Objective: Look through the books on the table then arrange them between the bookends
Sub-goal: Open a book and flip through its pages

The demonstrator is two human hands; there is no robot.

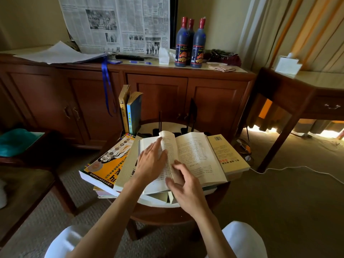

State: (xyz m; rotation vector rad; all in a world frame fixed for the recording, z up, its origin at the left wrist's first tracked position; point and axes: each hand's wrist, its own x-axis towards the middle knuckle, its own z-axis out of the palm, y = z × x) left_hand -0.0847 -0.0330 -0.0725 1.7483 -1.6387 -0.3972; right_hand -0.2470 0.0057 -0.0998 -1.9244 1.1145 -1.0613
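open book (193, 155) on book pile (104, 170) | standing books (130, 110) behind-left | bookends (192, 112) behind

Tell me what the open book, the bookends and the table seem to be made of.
Open book: paper, matte and yellowed; thin pages bend under the right hand.
Bookends: probably black-painted metal, seen only as thin flat dark plates.
Table: reddish varnished wood rim with a pale, smooth top, possibly stone or laminate.

Single head-worn view, forward and steeply down, close over the round table (186, 206), cabinet (158, 90) beyond.
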